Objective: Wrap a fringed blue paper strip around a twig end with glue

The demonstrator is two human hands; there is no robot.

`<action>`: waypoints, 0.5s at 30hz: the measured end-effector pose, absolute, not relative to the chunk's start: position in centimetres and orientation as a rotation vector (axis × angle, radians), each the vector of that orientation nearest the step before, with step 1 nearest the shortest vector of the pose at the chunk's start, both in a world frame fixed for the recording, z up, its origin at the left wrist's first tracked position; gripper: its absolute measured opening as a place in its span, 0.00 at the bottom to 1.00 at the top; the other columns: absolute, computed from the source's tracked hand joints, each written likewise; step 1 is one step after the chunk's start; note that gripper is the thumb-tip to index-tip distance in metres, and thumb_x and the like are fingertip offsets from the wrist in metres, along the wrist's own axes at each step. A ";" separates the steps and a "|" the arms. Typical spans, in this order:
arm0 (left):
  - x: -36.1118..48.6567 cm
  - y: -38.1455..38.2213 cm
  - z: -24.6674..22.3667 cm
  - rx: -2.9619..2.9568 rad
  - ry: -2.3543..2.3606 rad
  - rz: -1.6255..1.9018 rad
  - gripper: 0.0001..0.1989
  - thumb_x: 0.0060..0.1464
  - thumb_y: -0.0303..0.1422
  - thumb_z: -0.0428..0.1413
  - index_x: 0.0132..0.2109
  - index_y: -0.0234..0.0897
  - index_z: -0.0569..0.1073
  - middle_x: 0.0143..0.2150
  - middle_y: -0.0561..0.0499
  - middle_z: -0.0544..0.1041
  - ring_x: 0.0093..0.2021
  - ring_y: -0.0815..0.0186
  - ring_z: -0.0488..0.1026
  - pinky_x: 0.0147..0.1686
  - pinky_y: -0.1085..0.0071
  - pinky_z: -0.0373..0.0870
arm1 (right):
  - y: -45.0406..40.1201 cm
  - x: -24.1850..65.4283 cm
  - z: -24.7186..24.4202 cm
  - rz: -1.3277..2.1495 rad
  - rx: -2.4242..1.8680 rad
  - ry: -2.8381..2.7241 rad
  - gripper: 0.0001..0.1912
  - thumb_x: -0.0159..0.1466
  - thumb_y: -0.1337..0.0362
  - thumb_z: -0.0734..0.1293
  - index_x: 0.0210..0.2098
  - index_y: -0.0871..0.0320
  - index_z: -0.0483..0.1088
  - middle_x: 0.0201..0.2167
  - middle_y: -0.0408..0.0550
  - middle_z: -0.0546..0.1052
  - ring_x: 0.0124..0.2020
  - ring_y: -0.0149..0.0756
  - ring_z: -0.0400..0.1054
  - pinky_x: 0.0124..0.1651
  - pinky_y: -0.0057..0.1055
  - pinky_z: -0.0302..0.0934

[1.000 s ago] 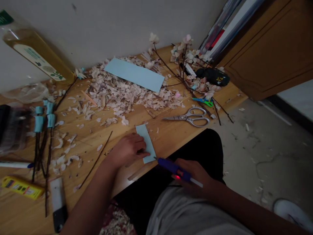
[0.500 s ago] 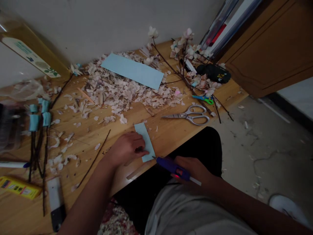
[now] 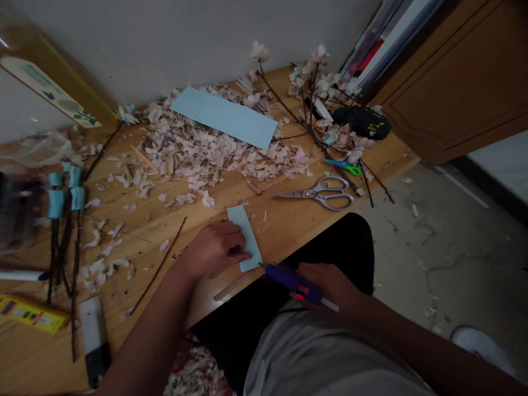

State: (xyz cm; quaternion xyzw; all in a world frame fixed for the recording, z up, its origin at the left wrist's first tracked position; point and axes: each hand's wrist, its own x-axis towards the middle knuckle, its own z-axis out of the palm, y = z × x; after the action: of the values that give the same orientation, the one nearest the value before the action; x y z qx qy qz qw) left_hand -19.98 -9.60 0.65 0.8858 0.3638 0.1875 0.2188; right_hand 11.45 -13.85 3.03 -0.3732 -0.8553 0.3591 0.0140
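Note:
A light blue paper strip (image 3: 249, 242) lies near the table's front edge. My left hand (image 3: 218, 246) rests on its left side, fingers curled and thumb pressing it against the wood. In my right hand (image 3: 325, 280) is a blue-purple hot glue gun (image 3: 295, 281), gripped over my lap with a red light glowing and a white glue stick poking from its back. Its nozzle is at the strip's lower right corner; whether it touches, I cannot tell. Silver scissors (image 3: 315, 193) lie behind, right of the strip.
Beyond my hands is a heap of dried petals (image 3: 198, 148) under a larger blue sheet (image 3: 225, 117). Flowering branches (image 3: 307, 124) and small green-blue scissors (image 3: 344, 166) lie at the right. Leftward are blue-wrapped twigs (image 3: 66, 236), a yellow box (image 3: 33, 313) and a tall bottle (image 3: 61, 82).
Both hands and the glue gun hold nearly the same place. The view has shifted only slightly.

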 end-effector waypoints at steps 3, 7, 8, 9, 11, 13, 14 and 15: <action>-20.0 -9.6 0.6 2.460 1.012 0.516 0.16 0.64 0.43 0.57 0.33 0.37 0.73 0.31 0.52 0.72 0.33 0.66 0.68 0.36 0.68 0.60 | -13.8 11.3 3.5 1.158 -1.177 -2.651 0.14 0.68 0.55 0.61 0.29 0.55 0.62 0.26 0.43 0.70 0.24 0.32 0.65 0.28 0.28 0.52; -19.9 -9.6 0.6 2.464 1.019 0.519 0.16 0.63 0.44 0.57 0.33 0.37 0.73 0.31 0.52 0.72 0.33 0.66 0.68 0.35 0.68 0.60 | -13.6 11.1 4.1 1.259 -1.161 -2.579 0.11 0.68 0.56 0.62 0.34 0.55 0.64 0.29 0.44 0.72 0.26 0.31 0.67 0.29 0.27 0.55; -19.9 -9.6 0.6 2.460 1.019 0.522 0.16 0.63 0.44 0.57 0.33 0.37 0.73 0.31 0.52 0.72 0.33 0.66 0.68 0.35 0.68 0.60 | -13.5 11.1 4.1 1.267 -1.152 -2.561 0.10 0.68 0.56 0.63 0.34 0.55 0.65 0.29 0.44 0.72 0.26 0.31 0.67 0.29 0.27 0.56; -19.9 -9.6 0.6 2.456 1.020 0.524 0.16 0.63 0.44 0.57 0.33 0.37 0.73 0.31 0.52 0.72 0.33 0.66 0.68 0.35 0.68 0.60 | -13.5 11.2 4.0 1.274 -1.149 -2.539 0.10 0.68 0.56 0.63 0.35 0.55 0.65 0.30 0.44 0.73 0.27 0.31 0.67 0.29 0.27 0.57; -19.9 -9.6 0.6 2.444 1.026 0.521 0.15 0.63 0.43 0.58 0.33 0.37 0.73 0.31 0.52 0.72 0.33 0.66 0.68 0.35 0.68 0.60 | -13.7 11.7 3.4 1.297 -1.150 -2.457 0.09 0.67 0.56 0.64 0.36 0.55 0.67 0.30 0.44 0.73 0.27 0.32 0.68 0.30 0.27 0.58; -19.9 -9.7 0.8 2.425 1.040 0.498 0.15 0.63 0.43 0.58 0.33 0.37 0.73 0.32 0.52 0.73 0.34 0.65 0.69 0.36 0.68 0.60 | -14.4 12.5 2.6 1.334 -1.161 -2.315 0.09 0.65 0.56 0.65 0.36 0.55 0.68 0.29 0.44 0.73 0.27 0.33 0.69 0.31 0.29 0.61; -19.9 -9.7 0.9 2.412 1.043 0.478 0.15 0.63 0.44 0.57 0.34 0.37 0.73 0.32 0.51 0.73 0.34 0.65 0.69 0.37 0.68 0.61 | -14.9 13.0 2.3 1.355 -1.189 -2.231 0.08 0.64 0.56 0.65 0.36 0.54 0.68 0.29 0.44 0.73 0.28 0.34 0.69 0.31 0.30 0.63; -19.9 -9.7 1.1 2.397 1.044 0.450 0.15 0.64 0.44 0.57 0.34 0.37 0.74 0.32 0.51 0.73 0.35 0.65 0.70 0.37 0.68 0.62 | -15.4 13.4 2.0 1.362 -1.236 -2.144 0.08 0.64 0.56 0.64 0.36 0.54 0.68 0.29 0.44 0.74 0.28 0.35 0.70 0.31 0.30 0.64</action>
State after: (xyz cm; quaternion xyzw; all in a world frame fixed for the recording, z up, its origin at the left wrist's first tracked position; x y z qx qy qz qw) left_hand -19.85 -9.74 1.13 0.8766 0.3820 0.1647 0.2420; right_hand 13.38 -15.41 2.02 -0.4319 -0.7496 0.4762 0.1576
